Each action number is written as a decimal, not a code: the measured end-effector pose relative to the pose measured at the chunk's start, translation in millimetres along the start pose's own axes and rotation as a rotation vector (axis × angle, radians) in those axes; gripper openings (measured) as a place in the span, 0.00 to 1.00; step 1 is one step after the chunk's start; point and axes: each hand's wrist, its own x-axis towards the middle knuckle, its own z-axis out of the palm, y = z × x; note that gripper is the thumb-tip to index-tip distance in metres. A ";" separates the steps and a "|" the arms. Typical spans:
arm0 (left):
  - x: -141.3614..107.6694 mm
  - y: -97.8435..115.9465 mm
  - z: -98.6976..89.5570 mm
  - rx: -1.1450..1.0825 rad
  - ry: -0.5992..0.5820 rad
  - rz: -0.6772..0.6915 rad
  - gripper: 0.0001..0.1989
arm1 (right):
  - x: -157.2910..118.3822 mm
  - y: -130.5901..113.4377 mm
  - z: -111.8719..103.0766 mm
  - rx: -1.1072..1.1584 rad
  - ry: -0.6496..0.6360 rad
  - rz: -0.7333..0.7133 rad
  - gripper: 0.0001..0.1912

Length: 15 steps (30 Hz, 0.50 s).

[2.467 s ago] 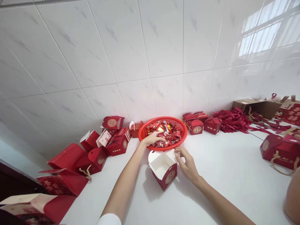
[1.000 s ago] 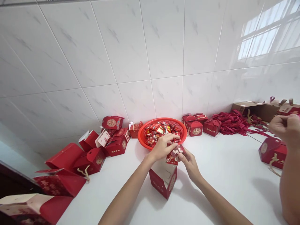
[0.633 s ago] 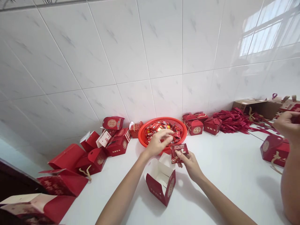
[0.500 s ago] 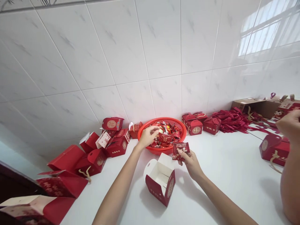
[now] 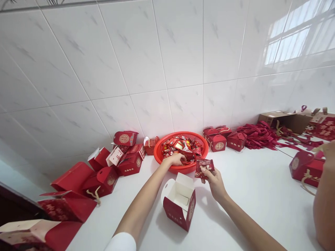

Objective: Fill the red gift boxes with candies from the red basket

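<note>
My left hand [image 5: 176, 159] reaches into the front of a red plastic basket [image 5: 157, 153] heaped with red-wrapped candies [image 5: 174, 143]. Its fingers are bent down among the wrappers, and what they grip is partly hidden. In my right hand [image 5: 215, 182], just right of the basket, a flat dark red candy packet [image 5: 204, 167] is pinched between thumb and fingers. Between my forearms stands an open red gift box [image 5: 175, 212] with a white inside, its flaps up; the part of its floor that shows is bare.
Red gift boxes [image 5: 102, 181] crowd the left side. More boxes [image 5: 217, 143] stand against the tiled wall, beside a pile of dark red ribbons [image 5: 259, 135] and a cardboard box [image 5: 290, 120]. At the right edge, another person's arm [image 5: 324, 205] is near a red box [image 5: 306, 167].
My left hand has moved down and right, deeper into the candies near the basket's front. My right hand has shifted slightly right with its packet. The other person's hand has lowered.
</note>
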 end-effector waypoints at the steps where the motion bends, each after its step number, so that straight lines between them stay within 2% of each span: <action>1: -0.2 -0.3 0.4 -0.002 0.006 -0.001 0.20 | 0.0 0.0 0.2 -0.002 -0.005 -0.002 0.20; 9: -5.9 -0.5 0.0 -0.080 0.064 -0.020 0.05 | 0.9 1.0 -0.1 -0.007 -0.001 -0.010 0.19; 11: -6.1 0.8 0.6 -0.131 0.094 -0.037 0.06 | 1.5 -0.3 -0.5 -0.007 0.012 -0.013 0.20; 15: -9.7 8.4 2.0 -0.261 0.108 -0.080 0.14 | 3.1 -3.8 -1.2 -0.004 0.025 -0.020 0.20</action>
